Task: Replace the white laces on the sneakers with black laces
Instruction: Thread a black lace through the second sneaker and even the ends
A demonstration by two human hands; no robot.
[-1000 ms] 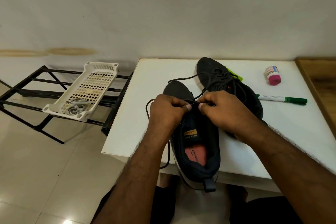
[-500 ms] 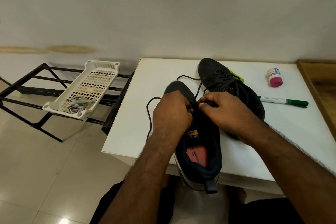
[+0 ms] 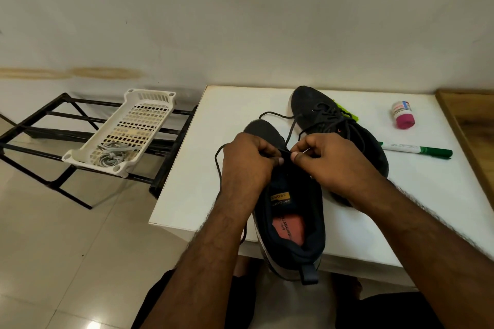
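White desk [image 3: 203,168] carries both sneakers; we sit at its near edge, camera looking down over our forearms. Near sneaker [image 3: 291,224] lies heel toward us, heel overhanging the desk edge, red insole and yellow tongue label showing. Our left hand [image 3: 248,163] and right hand [image 3: 328,160] meet over its throat, thumbs almost touching; each grip is pinched on the black lace [image 3: 284,152], a short stretch running taut between the two. One loose run of that lace loops out to the left of the left hand and drops over the desk edge; another arcs back toward the toe. Which eyelet it passes through we cannot tell, our fingers cover it. Far sneaker [image 3: 331,125] sits just behind the right hand, angled, already strung with dark laces, something lime green poking out from its far side. Right of it on the desk: a small bottle with a pink cap [image 3: 402,115] lying on its side, and a green-capped marker [image 3: 417,149] nearer us, well apart from the sneakers. Wooden surface [image 3: 473,125] butts the desk's right edge. Left of the desk, a black metal rack [image 3: 40,128] stands on pale glossy floor tiles [image 3: 53,248], holding a white perforated plastic tray [image 3: 128,125]; pale laces [image 3: 112,155] lie bundled at the tray's near end. Back wall [image 3: 240,21] is plain off-white with a brownish smear low on the left.
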